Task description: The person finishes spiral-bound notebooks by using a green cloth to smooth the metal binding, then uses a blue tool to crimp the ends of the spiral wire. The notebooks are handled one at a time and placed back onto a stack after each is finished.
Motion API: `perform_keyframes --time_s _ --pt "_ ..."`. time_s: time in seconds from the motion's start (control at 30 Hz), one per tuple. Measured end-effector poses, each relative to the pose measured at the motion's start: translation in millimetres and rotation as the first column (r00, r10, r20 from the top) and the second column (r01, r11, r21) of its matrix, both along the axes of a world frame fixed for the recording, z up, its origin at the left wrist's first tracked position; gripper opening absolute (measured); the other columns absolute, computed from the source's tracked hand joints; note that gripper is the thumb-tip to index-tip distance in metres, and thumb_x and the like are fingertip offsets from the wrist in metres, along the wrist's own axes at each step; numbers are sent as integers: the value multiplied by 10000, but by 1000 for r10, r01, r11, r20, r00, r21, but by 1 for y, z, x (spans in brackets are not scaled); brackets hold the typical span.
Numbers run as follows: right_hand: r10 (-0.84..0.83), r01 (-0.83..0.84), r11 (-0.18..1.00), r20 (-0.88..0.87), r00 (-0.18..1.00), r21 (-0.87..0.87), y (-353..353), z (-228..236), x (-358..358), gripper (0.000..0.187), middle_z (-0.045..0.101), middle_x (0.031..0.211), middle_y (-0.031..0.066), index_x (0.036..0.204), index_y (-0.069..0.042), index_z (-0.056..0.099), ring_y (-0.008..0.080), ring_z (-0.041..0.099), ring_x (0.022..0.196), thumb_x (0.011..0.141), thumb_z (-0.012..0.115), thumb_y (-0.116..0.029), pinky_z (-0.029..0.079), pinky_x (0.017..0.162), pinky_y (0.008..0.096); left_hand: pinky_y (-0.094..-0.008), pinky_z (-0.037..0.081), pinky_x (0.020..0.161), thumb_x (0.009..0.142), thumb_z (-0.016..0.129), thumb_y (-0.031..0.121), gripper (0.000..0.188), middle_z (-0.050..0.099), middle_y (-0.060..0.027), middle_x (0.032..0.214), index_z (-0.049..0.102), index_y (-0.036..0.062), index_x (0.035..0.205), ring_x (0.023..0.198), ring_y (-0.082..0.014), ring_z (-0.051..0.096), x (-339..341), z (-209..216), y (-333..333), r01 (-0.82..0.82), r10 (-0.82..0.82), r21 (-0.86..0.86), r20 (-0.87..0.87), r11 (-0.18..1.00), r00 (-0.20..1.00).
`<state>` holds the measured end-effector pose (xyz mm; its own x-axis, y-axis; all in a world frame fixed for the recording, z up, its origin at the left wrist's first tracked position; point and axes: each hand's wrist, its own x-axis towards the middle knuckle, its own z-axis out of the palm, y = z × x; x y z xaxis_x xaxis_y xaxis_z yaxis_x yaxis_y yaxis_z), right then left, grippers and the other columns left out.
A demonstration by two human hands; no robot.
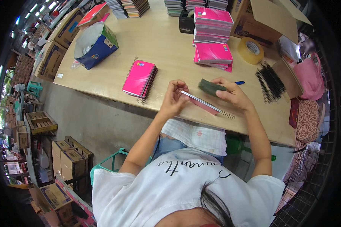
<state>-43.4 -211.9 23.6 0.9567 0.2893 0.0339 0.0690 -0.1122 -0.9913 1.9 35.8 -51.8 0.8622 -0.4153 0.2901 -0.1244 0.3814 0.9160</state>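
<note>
My left hand (175,99) pinches one end of a pink notebook (205,106) held on edge at the table's near side. A dark wire spiral (227,114) runs along its upper edge, and its loose end sticks out past the right corner. In my right hand (233,94) is a dark green, worn-looking block (211,87), held just above the spiral; its exact kind cannot be made out. Behind that hand a blue pen-like tip (239,82) shows. To the left lies a stack of pink spiral notebooks (139,78), with coil ends poking out.
Pink notebooks (214,53) are piled at the far middle, beside a tape roll (251,50) and an open carton (250,22). Black spiral coils (269,83) lie right, near pouches (307,117). A blue box with a plastic liner (98,47) stands left. More notebook stacks line the back.
</note>
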Motion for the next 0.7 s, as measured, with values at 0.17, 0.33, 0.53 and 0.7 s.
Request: perform_keyframes --time_s 0.17,0.33,0.53,0.7 --pt "57 -52 966 10 998 -254 13 2 7 362 575 1098 138 1085 -30 710 199 569 987 851 700 -306 463 837 305 -257 519 799 837 669 -55 449 581 -70 968 401 46 1184 900 -131 589 15 0 5 101 -104 -47 -58 994 993" --pt "88 -75 964 40 995 -255 10 1 17 349 587 1111 132 1091 -48 715 209 577 983 852 703 -301 468 831 311 -262 527 783 821 700 -45 497 592 -71 963 392 59 1197 883 -128 600 18 -3 2 143 -155 -93 -140 985 978" --pt "49 24 863 132 990 -505 20 9 24 378 550 1226 195 1157 -116 697 312 562 1088 839 713 -318 454 922 367 -249 526 766 805 699 -69 550 603 -77 980 384 82 1230 893 -126 607 15 0 4 109 -132 -124 -194 986 972" --pt "-145 396 653 407 902 -646 -35 -22 -4 563 433 1390 212 1352 -185 548 368 463 1235 829 710 -314 393 1031 435 -243 535 762 824 678 -61 708 619 -98 1040 295 102 1397 891 -111 611 7 16 18 30 -50 -88 -230 996 972"
